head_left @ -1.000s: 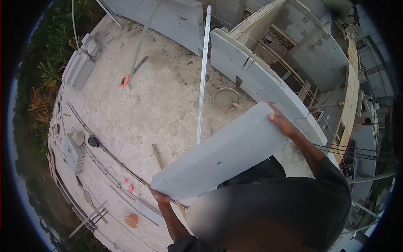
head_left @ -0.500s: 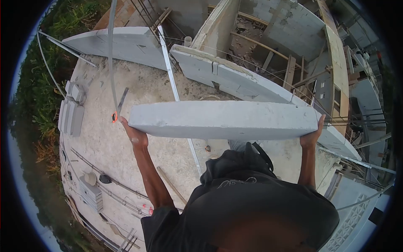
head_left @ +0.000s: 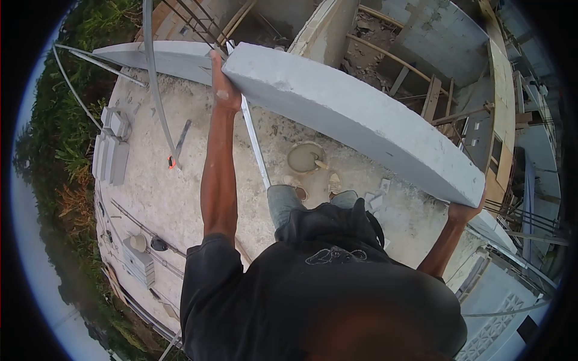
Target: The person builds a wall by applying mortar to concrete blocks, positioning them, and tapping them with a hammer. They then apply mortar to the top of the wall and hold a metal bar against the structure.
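Note:
A long pale grey building block [head_left: 349, 114] is held out in front of me, slanting from upper left to lower right. My left hand [head_left: 224, 87] is closed on its far left end, that arm stretched out. At the other end, my right hand [head_left: 462, 212] grips the block low at the corner, its fingers partly hidden. The block overlaps the line of the low block wall [head_left: 174, 60] in this view and covers much of it. Below the block, a round bucket of grey mix [head_left: 306, 157] with a tool handle in it stands near my feet.
A metal straightedge [head_left: 255, 144] runs from the wall towards my legs. Stacked blocks [head_left: 109, 156] stand at the left, near a dark strip with an orange end [head_left: 180, 144]. Rebar [head_left: 195, 21] rises behind the wall. Block offcuts [head_left: 376, 198] lie by my feet.
The block has moved up and away from my body, its left end swinging farthest towards the wall. Both hands still hold its ends. The bucket and my feet have come into view.

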The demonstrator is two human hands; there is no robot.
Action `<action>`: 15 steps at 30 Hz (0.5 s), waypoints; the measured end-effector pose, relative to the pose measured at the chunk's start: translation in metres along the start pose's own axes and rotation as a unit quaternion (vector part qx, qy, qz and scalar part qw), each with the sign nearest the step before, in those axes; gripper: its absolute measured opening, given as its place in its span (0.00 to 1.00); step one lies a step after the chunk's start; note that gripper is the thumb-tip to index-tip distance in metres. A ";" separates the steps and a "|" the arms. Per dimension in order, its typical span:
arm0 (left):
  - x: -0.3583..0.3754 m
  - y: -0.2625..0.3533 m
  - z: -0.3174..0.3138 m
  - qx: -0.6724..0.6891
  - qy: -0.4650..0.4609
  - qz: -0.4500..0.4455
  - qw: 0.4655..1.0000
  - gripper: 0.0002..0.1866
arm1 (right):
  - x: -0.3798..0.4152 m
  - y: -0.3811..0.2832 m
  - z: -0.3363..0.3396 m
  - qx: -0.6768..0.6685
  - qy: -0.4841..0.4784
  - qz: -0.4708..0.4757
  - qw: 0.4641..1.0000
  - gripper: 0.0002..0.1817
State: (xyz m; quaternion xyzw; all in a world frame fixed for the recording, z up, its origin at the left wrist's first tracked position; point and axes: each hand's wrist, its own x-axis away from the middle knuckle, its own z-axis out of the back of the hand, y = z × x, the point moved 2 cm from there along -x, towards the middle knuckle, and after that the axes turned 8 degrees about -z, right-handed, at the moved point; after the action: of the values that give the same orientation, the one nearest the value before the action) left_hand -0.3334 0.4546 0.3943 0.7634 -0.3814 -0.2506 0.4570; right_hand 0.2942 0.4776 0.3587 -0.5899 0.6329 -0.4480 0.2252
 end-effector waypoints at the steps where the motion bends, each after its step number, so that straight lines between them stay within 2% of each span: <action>1: -0.033 0.001 0.001 -0.006 -0.031 0.000 1.000 0.44 | 0.001 0.001 -0.009 -0.010 0.011 0.009 1.000 0.29; 4: -0.090 0.018 -0.020 -0.057 -0.143 0.001 0.988 0.43 | -0.014 0.016 -0.016 -0.033 0.008 0.053 0.998 0.29; 6: -0.124 0.012 -0.018 0.048 -0.226 -0.004 0.973 0.34 | -0.015 0.031 -0.018 -0.048 -0.018 0.071 0.996 0.29; 7: -0.143 0.009 -0.018 0.102 -0.266 -0.009 0.959 0.34 | -0.019 0.039 -0.024 -0.056 -0.034 0.084 0.994 0.29; 8: -0.138 0.012 -0.026 0.109 -0.223 0.004 0.969 0.35 | -0.016 0.042 -0.038 -0.050 -0.030 0.107 0.993 0.28; 11: -0.155 -0.016 -0.010 -0.036 -0.202 0.065 0.976 0.45 | -0.034 0.048 -0.043 -0.013 0.010 0.123 0.992 0.28; 15: -0.195 -0.068 0.005 -0.051 -0.178 0.115 0.976 0.45 | -0.084 0.071 -0.056 -0.014 -0.022 0.063 0.998 0.26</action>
State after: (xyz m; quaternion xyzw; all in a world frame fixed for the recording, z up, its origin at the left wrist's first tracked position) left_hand -0.4268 0.6302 0.3386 0.6332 -0.5285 -0.3475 0.4459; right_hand 0.2270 0.5668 0.3069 -0.5618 0.6697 -0.4110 0.2589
